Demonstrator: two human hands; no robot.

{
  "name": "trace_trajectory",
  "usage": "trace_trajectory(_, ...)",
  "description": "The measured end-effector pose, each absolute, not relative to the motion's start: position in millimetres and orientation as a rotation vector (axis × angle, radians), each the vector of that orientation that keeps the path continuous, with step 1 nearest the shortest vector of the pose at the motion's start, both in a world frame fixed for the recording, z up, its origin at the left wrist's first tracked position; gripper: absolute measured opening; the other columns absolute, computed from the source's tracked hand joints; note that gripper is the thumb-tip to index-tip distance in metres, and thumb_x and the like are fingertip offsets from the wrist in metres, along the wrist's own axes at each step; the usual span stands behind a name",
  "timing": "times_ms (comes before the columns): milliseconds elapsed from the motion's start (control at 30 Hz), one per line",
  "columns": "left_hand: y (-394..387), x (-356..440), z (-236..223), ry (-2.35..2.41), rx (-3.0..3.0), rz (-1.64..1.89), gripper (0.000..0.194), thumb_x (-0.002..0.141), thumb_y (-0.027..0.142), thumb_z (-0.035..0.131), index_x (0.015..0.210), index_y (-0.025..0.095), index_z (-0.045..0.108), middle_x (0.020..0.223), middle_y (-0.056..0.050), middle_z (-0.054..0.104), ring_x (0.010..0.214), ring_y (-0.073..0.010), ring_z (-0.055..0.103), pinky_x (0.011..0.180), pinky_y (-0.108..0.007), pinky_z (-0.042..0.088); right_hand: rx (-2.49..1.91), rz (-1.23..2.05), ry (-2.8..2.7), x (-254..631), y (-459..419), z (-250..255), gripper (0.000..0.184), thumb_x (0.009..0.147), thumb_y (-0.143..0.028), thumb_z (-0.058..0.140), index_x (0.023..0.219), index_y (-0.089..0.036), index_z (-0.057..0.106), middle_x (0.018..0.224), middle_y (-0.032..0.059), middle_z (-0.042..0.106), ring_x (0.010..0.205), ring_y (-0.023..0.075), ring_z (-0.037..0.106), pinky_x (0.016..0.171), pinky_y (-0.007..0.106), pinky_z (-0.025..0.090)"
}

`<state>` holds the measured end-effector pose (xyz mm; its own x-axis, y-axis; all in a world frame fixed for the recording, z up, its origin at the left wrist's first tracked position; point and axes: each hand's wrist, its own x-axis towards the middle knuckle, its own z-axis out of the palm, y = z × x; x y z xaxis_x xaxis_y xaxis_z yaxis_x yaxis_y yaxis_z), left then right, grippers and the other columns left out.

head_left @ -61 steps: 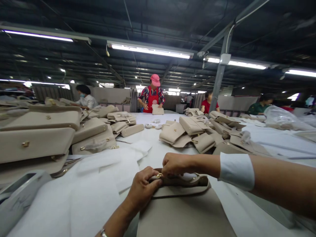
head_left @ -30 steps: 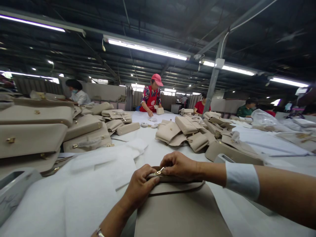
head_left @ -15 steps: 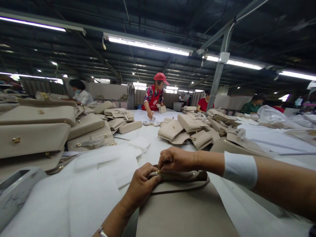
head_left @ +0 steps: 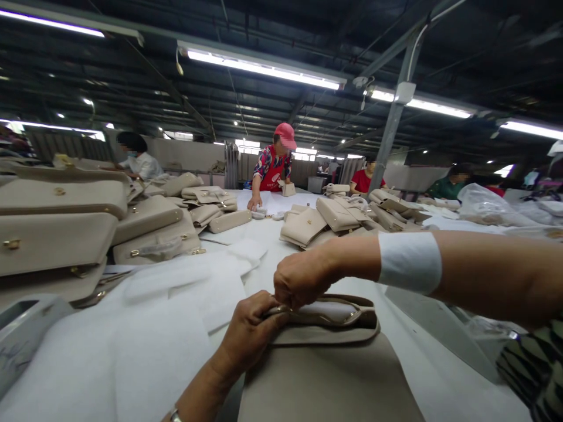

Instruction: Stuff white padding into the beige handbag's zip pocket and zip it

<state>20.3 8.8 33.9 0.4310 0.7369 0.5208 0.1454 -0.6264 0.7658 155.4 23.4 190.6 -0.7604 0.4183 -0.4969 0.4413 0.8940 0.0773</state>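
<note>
A beige handbag point(head_left: 325, 375) lies on the white table point(head_left: 145, 357) right in front of me, its top opening facing away. My left hand point(head_left: 250, 334) grips the bag's left top corner. My right hand point(head_left: 299, 278), a white band on its wrist, pinches a small gold zipper pull at the left end of the open top. White padding shows inside the opening.
Stacks of beige handbags point(head_left: 57, 228) fill the left side, with more piled point(head_left: 325, 220) mid-table. White foam sheets point(head_left: 185, 281) lie to my left. A person in a red cap point(head_left: 275, 167) leans over the far end; other workers sit around the table.
My right hand has lifted a little at the bag's left end, and the top opening now gapes wider. The person in the red cap has bent down over the table.
</note>
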Motion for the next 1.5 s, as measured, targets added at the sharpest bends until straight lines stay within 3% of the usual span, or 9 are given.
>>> trace_trajectory(200,8.9,19.3,38.1,0.759,2.043,1.17,0.022,0.082,0.037,0.061,0.079,0.018,0.071,0.07,-0.002,0.06,0.068,-0.0128,0.055,0.063,-0.022,0.039,0.763,-0.361,2.783,198.1,20.5,171.8,0.014,0.072,-0.01,0.061,0.082,-0.013,0.071,0.073,0.0008,0.064,0.063,0.0091,0.05,0.061,0.02,0.037)
trace_trajectory(467,4.9,22.0,39.5,0.826,2.007,1.138,0.019,0.08,0.033,0.061,0.075,0.017,0.068,0.071,0.0,0.055,0.068,-0.0118,0.052,0.062,-0.021,0.038,1.827,-0.983,2.719,231.4,7.3,124.0,0.019,0.066,-0.022,0.066,0.083,-0.014,0.067,0.069,-0.0009,0.063,0.061,0.0104,0.052,0.052,0.019,0.037)
trace_trajectory(700,2.5,23.2,41.6,0.779,1.962,1.133,0.021,0.08,0.034,0.06,0.072,0.016,0.066,0.071,-0.001,0.053,0.068,-0.0122,0.051,0.063,-0.022,0.038,1.771,-0.674,2.749,232.3,8.7,125.1,0.022,0.062,-0.026,0.069,0.082,-0.018,0.066,0.079,-0.0007,0.062,0.072,0.0127,0.052,0.059,0.02,0.037)
trace_trajectory(900,2.4,22.9,43.1,0.719,1.981,1.066,0.021,0.081,0.035,0.06,0.075,0.016,0.068,0.074,-0.002,0.055,0.07,-0.013,0.053,0.064,-0.022,0.039,1.582,-1.257,2.404,230.6,24.1,113.8,0.024,0.057,-0.022,0.07,0.075,-0.016,0.055,0.06,-0.0074,0.048,0.054,0.0068,0.041,0.047,0.017,0.032)
trace_trajectory(1000,3.7,19.3,48.7,0.707,2.057,0.964,0.018,0.082,0.033,0.06,0.079,0.018,0.069,0.081,-0.003,0.058,0.076,-0.0142,0.055,0.068,-0.024,0.042,1.614,-1.057,2.384,224.6,23.8,117.2,0.023,0.055,-0.023,0.07,0.072,-0.017,0.055,0.054,-0.0084,0.045,0.051,0.007,0.039,0.045,0.018,0.028)
trace_trajectory(1133,4.3,17.6,54.7,0.78,2.17,0.936,0.011,0.075,0.027,0.066,0.084,0.021,0.069,0.102,-0.005,0.058,0.098,-0.0187,0.054,0.085,-0.027,0.042,1.611,-0.603,2.531,216.2,16.5,126.1,0.022,0.057,-0.029,0.07,0.074,-0.018,0.063,0.062,-0.0054,0.055,0.057,0.0088,0.046,0.048,0.019,0.03)
trace_trajectory(1233,0.3,20.3,55.5,0.844,2.171,0.942,0.013,0.074,0.027,0.066,0.086,0.021,0.069,0.098,-0.004,0.058,0.093,-0.0181,0.055,0.081,-0.026,0.043,1.605,-0.416,2.619,215.9,9.4,129.9,0.024,0.06,-0.034,0.07,0.078,-0.019,0.065,0.068,-0.0036,0.059,0.061,0.0103,0.048,0.05,0.02,0.03)
trace_trajectory(1333,-4.7,23.0,54.3,0.835,2.149,0.971,0.01,0.078,0.028,0.063,0.081,0.02,0.069,0.083,-0.002,0.057,0.078,-0.0149,0.055,0.069,-0.024,0.042,1.647,-0.465,2.624,226.1,4.2,135.9,0.03,0.06,-0.037,0.072,0.083,-0.02,0.066,0.074,-0.0026,0.062,0.065,0.0112,0.051,0.051,0.019,0.031)
trace_trajectory(1500,-5.1,24.8,52.4,0.752,2.087,1.05,0.011,0.079,0.026,0.061,0.075,0.019,0.068,0.081,-0.003,0.056,0.078,-0.0144,0.055,0.069,-0.023,0.042,1.696,-0.701,2.453,247.5,2.2,144.4,0.031,0.06,-0.036,0.074,0.085,-0.019,0.067,0.076,-0.0024,0.064,0.064,0.0112,0.053,0.051,0.019,0.033)
